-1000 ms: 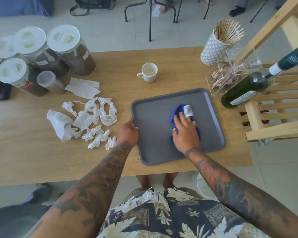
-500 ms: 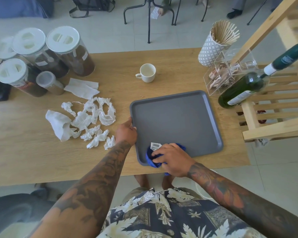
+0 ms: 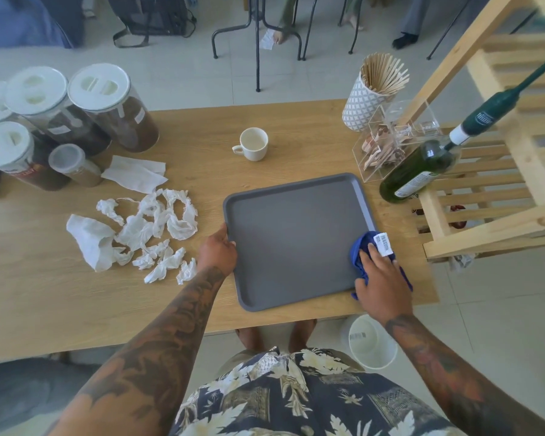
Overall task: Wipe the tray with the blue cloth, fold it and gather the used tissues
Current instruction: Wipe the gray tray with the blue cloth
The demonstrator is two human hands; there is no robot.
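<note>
A grey tray lies flat on the wooden table near its front edge. My left hand grips the tray's left rim. My right hand presses the bunched blue cloth onto the tray's near right corner; a white label sticks out of the cloth by my fingers. Several crumpled white tissues lie in a loose heap left of the tray, with a flatter tissue behind them.
A white cup stands behind the tray. Lidded jars crowd the back left. At the right are a stick holder, a clear box, a green bottle and a wooden rack. A white bin sits on the floor.
My right hand has swept the blue cloth from the tray's near left corner across to its near right corner. The left hand stays on the tray's left rim.
</note>
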